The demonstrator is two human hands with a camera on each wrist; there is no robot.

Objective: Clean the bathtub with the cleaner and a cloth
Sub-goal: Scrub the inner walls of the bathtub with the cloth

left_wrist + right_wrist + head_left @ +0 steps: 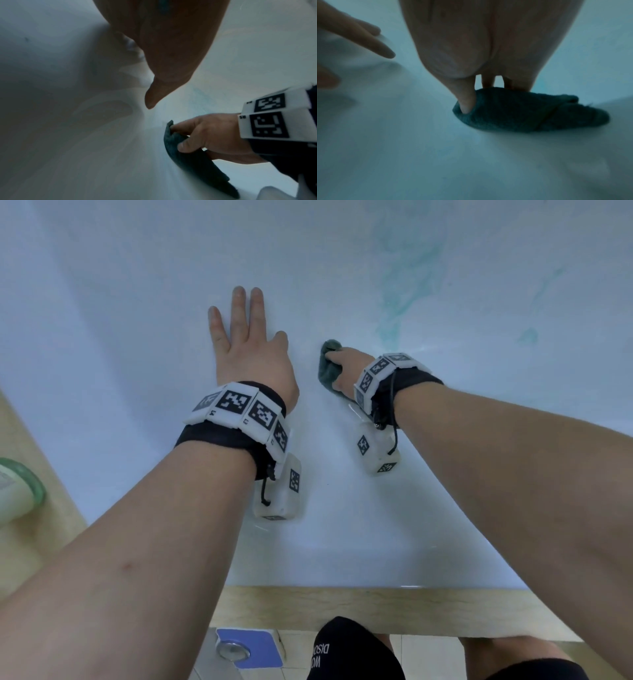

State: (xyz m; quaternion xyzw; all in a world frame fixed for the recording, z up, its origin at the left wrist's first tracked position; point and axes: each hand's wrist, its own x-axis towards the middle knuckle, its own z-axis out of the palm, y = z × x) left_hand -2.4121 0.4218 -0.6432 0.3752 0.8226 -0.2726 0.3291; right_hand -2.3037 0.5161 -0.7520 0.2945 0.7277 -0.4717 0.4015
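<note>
The white bathtub (120, 337) fills the head view. My left hand (246, 337) lies flat on its inner wall, fingers straight and spread. Just to its right, my right hand (342, 368) grips a folded dark green cloth (327, 364) and presses it against the tub surface. In the right wrist view the thumb digs into the cloth (522, 112), with fingers behind it. The left wrist view shows the right hand (205, 135) holding the cloth (192, 159). Teal streaks of cleaner (400, 296) run down the wall above and right of the cloth.
A pale green bottle (17, 491) lies on the beige tub ledge (58, 508) at the left. The ledge (342, 607) also runs along the near edge. Below it sit a blue object with a metal disc (246, 648) and my knees.
</note>
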